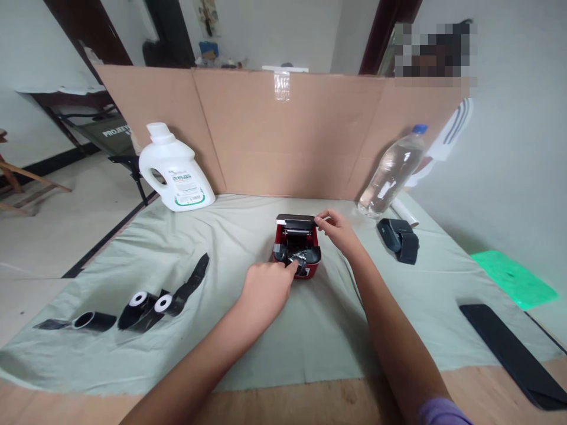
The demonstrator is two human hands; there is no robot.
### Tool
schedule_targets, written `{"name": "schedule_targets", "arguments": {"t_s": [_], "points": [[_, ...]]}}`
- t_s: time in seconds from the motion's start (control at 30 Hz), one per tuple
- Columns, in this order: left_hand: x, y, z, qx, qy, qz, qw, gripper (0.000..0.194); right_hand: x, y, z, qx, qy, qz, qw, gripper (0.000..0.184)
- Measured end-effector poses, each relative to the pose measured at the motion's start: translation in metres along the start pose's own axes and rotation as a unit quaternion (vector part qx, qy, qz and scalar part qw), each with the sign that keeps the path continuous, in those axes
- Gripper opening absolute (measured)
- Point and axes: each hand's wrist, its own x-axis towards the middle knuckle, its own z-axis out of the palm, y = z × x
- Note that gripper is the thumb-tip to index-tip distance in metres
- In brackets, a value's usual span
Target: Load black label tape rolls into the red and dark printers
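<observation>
A small red and black label printer stands mid-table with its lid raised. Shiny dark film lies crumpled inside its front. My left hand reaches in from the front left, its fingers curled and the index fingertip at the film and the printer's front edge. Whether it pinches anything is hidden from me. At the lid's right corner, my right hand grips the edge between thumb and fingers.
Left lie black ribbon rolls and a black tube. A white detergent bottle and a clear water bottle lean against the cardboard. Right are a black strapped device and a dark flat phone-like object. Someone stands behind.
</observation>
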Motion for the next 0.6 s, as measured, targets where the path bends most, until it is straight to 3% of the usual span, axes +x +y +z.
{"name": "schedule_targets", "arguments": {"t_s": [0.13, 0.27, 0.4, 0.5, 0.57, 0.6], "points": [[-0.002, -0.001, -0.004, -0.005, -0.013, -0.006, 1.000, 0.046, -0.010, 0.002, 0.007, 0.023, 0.007, -0.020, 1.000, 0.027], [-0.007, -0.002, -0.010, -0.028, -0.023, -0.007, 0.999, 0.047, -0.025, 0.010, 0.020, 0.060, 0.074, 0.001, 0.995, 0.024], [-0.002, -0.017, -0.009, -0.143, 0.000, 0.029, 0.989, 0.036, -0.039, 0.018, 0.036, 0.061, 0.124, 0.034, 0.990, 0.038], [0.023, -0.041, 0.008, -0.301, 0.106, -0.031, 0.947, 0.043, -0.045, 0.022, 0.045, 0.086, 0.120, 0.051, 0.988, 0.048], [0.046, -0.055, 0.026, -0.414, 0.157, -0.090, 0.892, 0.050, -0.047, 0.026, 0.048, 0.102, 0.104, 0.055, 0.988, 0.051], [0.057, -0.061, 0.035, -0.473, 0.150, -0.107, 0.862, 0.053, -0.047, 0.028, 0.049, 0.106, 0.098, 0.056, 0.988, 0.053]]}}
